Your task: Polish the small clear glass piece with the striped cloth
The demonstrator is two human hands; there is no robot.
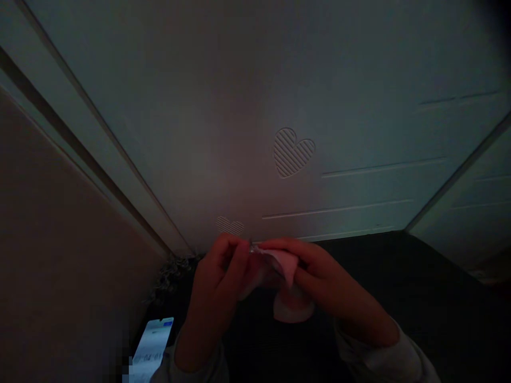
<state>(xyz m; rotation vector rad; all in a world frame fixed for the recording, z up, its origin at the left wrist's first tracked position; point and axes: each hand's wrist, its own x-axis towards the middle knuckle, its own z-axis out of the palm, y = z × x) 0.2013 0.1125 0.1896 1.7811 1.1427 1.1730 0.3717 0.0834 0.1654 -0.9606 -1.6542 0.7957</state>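
Note:
Both of my hands meet low in the middle of the dim head view, over a soft pink piece that looks like thin cloth or felt. Thumb and fingertips of my left hand are pinched on its left end. On the right, my right hand grips the folded upper part between thumb and fingers. A small shiny bit shows between the fingertips; what it is I cannot make out. Below my right hand hangs a rounded pink part, and whether it joins the upper piece is unclear.
A lit phone lies at the lower left. Ahead rises a pale panel with grooved lines and striped hearts. A plain brownish surface stands on the left. The dark surface beneath my hands has a tasselled edge.

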